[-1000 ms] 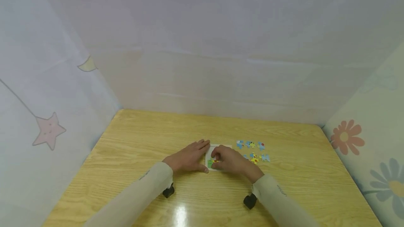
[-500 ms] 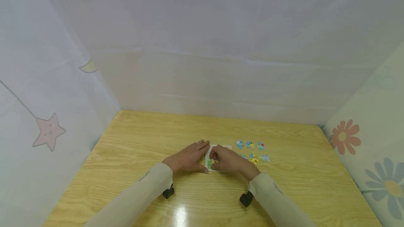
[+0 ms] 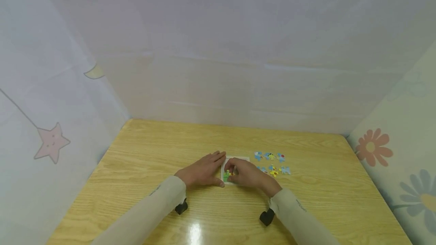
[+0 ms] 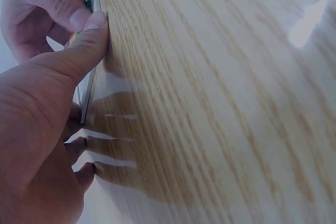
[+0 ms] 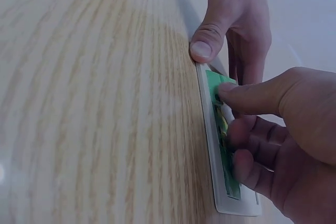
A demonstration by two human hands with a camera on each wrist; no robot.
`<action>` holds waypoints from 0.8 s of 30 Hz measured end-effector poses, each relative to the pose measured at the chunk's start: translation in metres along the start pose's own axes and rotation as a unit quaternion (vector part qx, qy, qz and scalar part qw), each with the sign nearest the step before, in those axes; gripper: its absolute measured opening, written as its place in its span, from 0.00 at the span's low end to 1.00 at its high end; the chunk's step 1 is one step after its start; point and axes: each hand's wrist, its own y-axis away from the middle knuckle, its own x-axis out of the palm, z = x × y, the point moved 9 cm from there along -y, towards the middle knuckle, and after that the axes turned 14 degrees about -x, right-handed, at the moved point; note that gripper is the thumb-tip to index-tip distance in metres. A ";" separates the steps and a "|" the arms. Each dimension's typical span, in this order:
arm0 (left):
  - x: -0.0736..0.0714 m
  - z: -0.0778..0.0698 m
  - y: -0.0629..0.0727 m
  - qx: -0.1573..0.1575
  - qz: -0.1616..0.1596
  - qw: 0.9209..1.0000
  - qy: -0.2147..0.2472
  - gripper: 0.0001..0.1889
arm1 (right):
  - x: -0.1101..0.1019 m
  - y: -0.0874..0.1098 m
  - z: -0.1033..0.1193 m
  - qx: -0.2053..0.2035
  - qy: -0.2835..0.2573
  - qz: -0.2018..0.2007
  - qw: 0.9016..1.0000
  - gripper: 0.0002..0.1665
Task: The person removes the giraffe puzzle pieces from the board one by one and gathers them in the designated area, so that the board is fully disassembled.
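Note:
A small white-framed puzzle board [image 3: 244, 158] lies on the table, with green pieces [image 5: 230, 179] along its near part. My left hand [image 3: 203, 169] rests by the board's left side, fingers extended, its thumb against the near corner. Over the board, my right hand [image 3: 248, 173] has curled fingers. In the right wrist view its thumb [image 5: 247, 95] touches the green part and its fingertips bear on the pieces beside it. A yellow-and-red puzzle piece [image 3: 232, 174] shows at its thumb and fingers; they hide most of it.
Loose blue and yellow puzzle pieces [image 3: 274, 171] lie in two rows right of the board. The wooden table [image 3: 163, 139] meets a pale cloth wall [image 3: 238, 86] at the back, with printed cloth on both sides. Black wrist cameras [image 3: 267, 217] hang under the sleeves.
My right thumb and fingers drew closer together over the board, then parted a little, with the wrist shifting slightly left. My left hand has stayed in place.

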 end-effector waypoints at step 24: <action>-0.003 0.000 0.001 0.002 -0.007 1.000 -0.004 0.56 | -0.029 0.017 -0.006 0.017 -0.098 -0.042 0.994 0.08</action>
